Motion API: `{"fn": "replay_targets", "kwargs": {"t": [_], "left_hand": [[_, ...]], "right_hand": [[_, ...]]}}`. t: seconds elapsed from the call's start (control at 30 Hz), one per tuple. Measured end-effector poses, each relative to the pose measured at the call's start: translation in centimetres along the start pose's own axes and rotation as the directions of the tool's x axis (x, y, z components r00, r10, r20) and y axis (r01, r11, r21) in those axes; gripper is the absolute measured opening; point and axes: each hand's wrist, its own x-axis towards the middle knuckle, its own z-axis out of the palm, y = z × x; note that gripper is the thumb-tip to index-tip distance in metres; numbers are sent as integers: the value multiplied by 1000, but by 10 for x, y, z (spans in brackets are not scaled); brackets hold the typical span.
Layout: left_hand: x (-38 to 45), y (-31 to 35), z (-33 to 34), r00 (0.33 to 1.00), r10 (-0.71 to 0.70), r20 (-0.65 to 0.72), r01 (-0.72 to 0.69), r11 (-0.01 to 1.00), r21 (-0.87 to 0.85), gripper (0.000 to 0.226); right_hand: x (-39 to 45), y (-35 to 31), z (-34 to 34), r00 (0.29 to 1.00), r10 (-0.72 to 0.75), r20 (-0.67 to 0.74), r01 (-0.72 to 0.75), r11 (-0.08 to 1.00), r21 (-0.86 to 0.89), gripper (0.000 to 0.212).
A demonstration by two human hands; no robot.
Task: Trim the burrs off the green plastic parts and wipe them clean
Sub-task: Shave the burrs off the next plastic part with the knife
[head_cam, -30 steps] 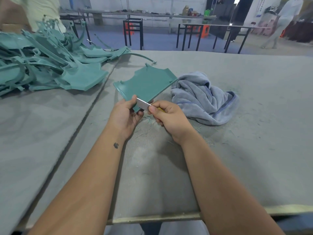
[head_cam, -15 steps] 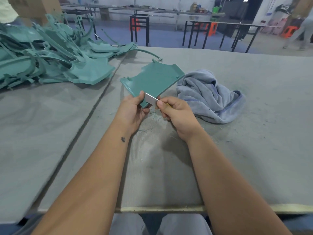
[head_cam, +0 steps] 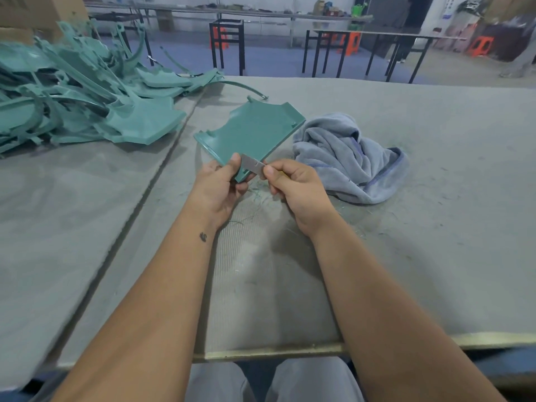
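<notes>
Now your left hand (head_cam: 216, 188) pinches the green part's (head_cam: 252, 134) near corner above the table (head_cam: 435, 198); your right hand (head_cam: 295, 187) grips the blade (head_cam: 253, 164) (against that corner), towel (head_cam: 348, 158) just beside.

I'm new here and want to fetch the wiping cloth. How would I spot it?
Look at the grey table, just right of the person's right hand. The crumpled towel lies there, beside the held green part. It is the only soft, grey-blue thing among hard green plastic.
</notes>
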Motion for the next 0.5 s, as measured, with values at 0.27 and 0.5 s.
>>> {"fn": "replay_targets", "kwargs": {"t": [0.27,0.5], "left_hand": [[0,3,-10,1000,-21,-6,21,999,-24,13],[6,1,-12,998,-24,-51,22,999,-33,10]], "right_hand": [[9,-3,-13,980,111,-167,-45,933,356,24],[5,-13,-13,958,206,-201,-106,902,419,36]]}}
